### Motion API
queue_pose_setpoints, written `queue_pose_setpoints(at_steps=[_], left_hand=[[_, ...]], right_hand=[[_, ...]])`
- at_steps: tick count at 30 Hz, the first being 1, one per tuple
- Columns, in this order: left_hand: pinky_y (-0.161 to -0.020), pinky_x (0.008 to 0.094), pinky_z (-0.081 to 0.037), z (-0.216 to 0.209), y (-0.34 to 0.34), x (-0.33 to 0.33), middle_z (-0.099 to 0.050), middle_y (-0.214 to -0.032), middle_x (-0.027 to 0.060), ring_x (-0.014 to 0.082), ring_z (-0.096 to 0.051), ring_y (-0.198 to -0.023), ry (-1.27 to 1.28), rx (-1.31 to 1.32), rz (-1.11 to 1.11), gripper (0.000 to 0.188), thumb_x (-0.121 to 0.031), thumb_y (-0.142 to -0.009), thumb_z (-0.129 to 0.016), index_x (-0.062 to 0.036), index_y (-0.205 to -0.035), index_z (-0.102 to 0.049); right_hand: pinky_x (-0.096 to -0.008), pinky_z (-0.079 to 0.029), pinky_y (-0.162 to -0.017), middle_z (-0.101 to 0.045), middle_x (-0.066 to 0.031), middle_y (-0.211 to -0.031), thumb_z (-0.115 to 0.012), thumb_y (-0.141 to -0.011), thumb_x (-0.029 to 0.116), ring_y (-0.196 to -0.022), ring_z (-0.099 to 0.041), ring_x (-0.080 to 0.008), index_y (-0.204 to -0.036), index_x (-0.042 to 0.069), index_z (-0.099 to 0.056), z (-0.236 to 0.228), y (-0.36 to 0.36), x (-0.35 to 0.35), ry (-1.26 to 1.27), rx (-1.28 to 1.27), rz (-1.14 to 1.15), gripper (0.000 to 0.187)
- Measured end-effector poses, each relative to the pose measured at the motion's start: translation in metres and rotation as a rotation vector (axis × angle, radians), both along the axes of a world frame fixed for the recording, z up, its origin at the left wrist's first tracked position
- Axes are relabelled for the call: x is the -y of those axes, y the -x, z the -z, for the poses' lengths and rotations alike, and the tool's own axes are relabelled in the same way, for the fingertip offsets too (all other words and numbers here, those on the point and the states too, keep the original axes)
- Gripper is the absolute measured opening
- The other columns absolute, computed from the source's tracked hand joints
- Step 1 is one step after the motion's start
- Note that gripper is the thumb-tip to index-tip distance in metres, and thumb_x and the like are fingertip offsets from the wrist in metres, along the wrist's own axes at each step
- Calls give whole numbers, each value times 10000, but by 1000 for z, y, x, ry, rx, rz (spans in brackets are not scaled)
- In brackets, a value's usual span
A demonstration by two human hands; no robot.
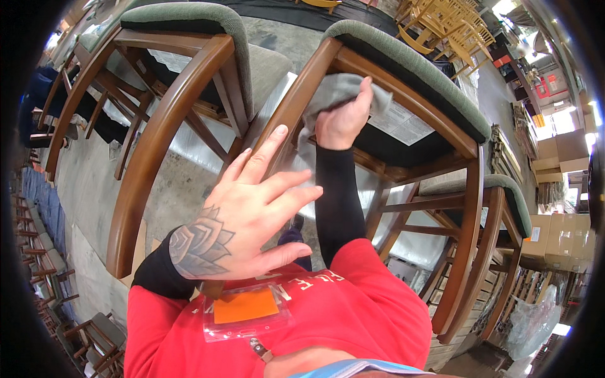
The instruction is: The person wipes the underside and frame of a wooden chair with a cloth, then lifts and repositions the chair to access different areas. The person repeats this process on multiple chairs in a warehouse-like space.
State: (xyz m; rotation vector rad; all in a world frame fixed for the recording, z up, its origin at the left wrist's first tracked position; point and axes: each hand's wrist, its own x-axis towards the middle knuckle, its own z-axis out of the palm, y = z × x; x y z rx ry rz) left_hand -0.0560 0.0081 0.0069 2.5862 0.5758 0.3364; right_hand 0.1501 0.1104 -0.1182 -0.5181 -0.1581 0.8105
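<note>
A brown wooden chair (469,239) with a grey-green padded seat (403,53) stands tipped before me, its dark underside and a white label (403,123) showing. My right hand (345,121) grips a grey cloth (340,87) and presses it against the inner side of the seat frame, near the corner where a leg (302,94) meets the rail. Over that same leg lies my left hand (252,198), fingers spread and holding nothing. Its fingertips are at the wood; whether they all touch it I cannot tell.
To the left stands another tipped chair (170,120), with more chairs behind it. A further chair (510,201) sits close on the right. Cardboard boxes (554,239) and clear plastic wrap (532,321) lie farther right. Yellowish wooden chairs (441,28) are stacked at the back.
</note>
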Motion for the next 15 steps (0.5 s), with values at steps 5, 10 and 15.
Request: queue_pose_setpoints(at_steps=[5, 10, 15], left_hand=[[-1148, 598, -273, -1, -4, -2, -563, -1365, 168, 442, -222, -1503, 17, 19, 27, 592, -429, -841, -744, -70, -1292, -606], [-1152, 575, -302, -1, -1, 1, -565, -1404, 126, 442, -231, -1508, -10, -34, -7, 613, -395, -802, -778, -88, -1305, -612], [-1147, 564, -313, -3, -6, 1, -574, -1400, 121, 449, -256, -1499, -31, -74, -2, 627, -392, -777, -791, -95, -1302, -620]], right_hand=[[-314, -413, -624, -567, 12, -768, -525, -1043, 381, -680, -499, -106, -771, 55, -579, 62, 9, -10, 395, 443, 71, 428], [-336, -452, -736, -614, -24, -829, -437, -1069, 424, -772, -564, -161, -874, 33, -623, 67, 10, -8, 233, 483, 63, 475], [-447, -459, -935, -675, -242, -1065, -392, -1052, 345, -996, -625, -372, -1163, 5, -668, 137, 22, 2, 300, 1124, 98, 452]])
